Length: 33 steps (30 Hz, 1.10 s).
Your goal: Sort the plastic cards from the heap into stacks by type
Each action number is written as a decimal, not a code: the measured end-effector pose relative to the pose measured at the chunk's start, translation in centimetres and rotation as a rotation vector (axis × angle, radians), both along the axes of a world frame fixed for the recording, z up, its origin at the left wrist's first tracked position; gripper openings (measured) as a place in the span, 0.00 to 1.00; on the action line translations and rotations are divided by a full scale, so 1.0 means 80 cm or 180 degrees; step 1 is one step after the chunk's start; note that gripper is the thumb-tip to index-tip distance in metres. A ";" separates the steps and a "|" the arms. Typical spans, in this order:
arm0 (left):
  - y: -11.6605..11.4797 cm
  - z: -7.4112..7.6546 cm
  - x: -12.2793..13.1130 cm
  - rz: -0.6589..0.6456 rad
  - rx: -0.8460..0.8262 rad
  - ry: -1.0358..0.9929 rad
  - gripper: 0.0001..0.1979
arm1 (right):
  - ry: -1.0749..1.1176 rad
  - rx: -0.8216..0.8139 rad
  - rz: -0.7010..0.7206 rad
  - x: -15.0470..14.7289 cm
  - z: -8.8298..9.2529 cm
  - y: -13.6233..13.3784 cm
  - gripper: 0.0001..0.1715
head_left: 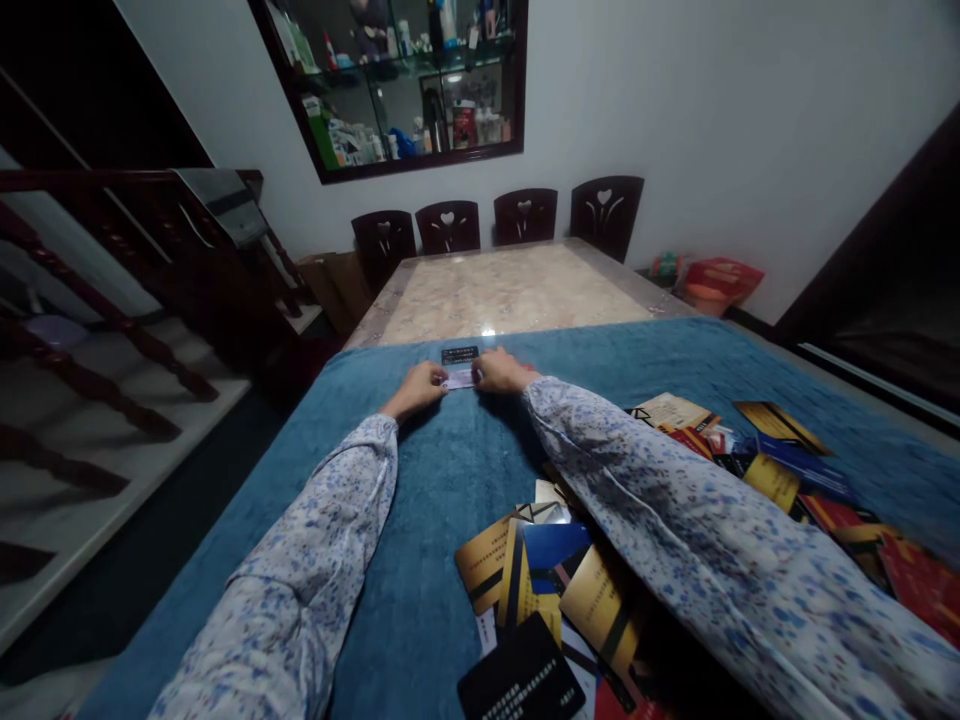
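"Cards (481, 562) lie heaped by the right sleeve (720, 530). Where's the pale card (460, 380)?"

"Far up the blue cloth (420, 500), right beside a black card (459, 353)."

"And the grip?"

"Left hand (420, 387) has its fingertips drawn together on one end; right hand (501, 371) pinches the other."
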<state>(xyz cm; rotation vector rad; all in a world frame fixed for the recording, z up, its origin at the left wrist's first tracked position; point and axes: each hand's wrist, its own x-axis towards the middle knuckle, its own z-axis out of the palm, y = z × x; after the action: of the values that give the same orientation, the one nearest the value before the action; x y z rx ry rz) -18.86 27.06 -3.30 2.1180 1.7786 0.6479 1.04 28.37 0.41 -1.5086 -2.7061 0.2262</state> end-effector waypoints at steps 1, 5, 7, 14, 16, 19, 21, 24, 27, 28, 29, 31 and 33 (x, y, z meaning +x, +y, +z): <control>0.000 0.001 0.000 -0.0018 0.0003 0.0009 0.14 | 0.0001 -0.0004 -0.0012 -0.001 0.000 0.000 0.18; -0.002 0.003 0.000 -0.0100 0.0024 0.0040 0.13 | 0.0016 0.0010 -0.0017 -0.002 0.001 -0.001 0.18; -0.004 0.004 0.000 -0.0123 0.0038 0.0047 0.13 | 0.0033 0.0025 -0.0002 -0.001 0.001 -0.003 0.19; -0.008 0.000 0.006 -0.0063 0.0146 0.0061 0.15 | 0.0056 0.0005 -0.0038 0.003 0.003 -0.005 0.18; -0.007 -0.001 0.007 -0.0015 0.0140 0.0053 0.17 | 0.0053 0.0004 -0.0046 0.003 0.003 -0.005 0.18; -0.006 -0.002 0.008 0.0047 0.0150 0.0012 0.16 | 0.0046 0.0032 -0.0027 0.002 0.002 -0.005 0.18; -0.007 -0.003 0.009 0.0066 0.0190 -0.0043 0.15 | 0.0042 0.0064 0.0000 0.002 0.000 -0.005 0.18; -0.013 -0.005 0.009 0.0081 0.0295 -0.0161 0.15 | 0.0054 0.0130 0.0022 0.004 -0.003 -0.006 0.21; -0.020 -0.007 0.008 0.0086 0.0366 -0.0312 0.15 | 0.0097 0.0212 0.0042 0.010 -0.002 -0.006 0.30; -0.022 -0.007 0.007 0.0087 0.0379 -0.0369 0.16 | 0.0113 0.0236 0.0052 0.013 -0.001 -0.007 0.31; -0.024 -0.008 0.007 0.0091 0.0391 -0.0426 0.16 | 0.0128 0.0256 0.0061 0.017 0.001 -0.007 0.32; -0.027 -0.008 0.007 0.0122 0.0423 -0.0535 0.17 | 0.0153 0.0288 0.0073 0.025 0.006 -0.009 0.31; -0.032 -0.007 0.009 0.0165 0.0461 -0.0619 0.18 | 0.0173 0.0310 0.0094 0.034 0.013 -0.013 0.29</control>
<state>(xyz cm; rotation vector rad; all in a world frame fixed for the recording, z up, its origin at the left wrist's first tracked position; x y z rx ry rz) -18.13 24.52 -3.85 2.0242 1.7313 0.9882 3.73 27.35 1.47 -1.4168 -2.6571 0.1321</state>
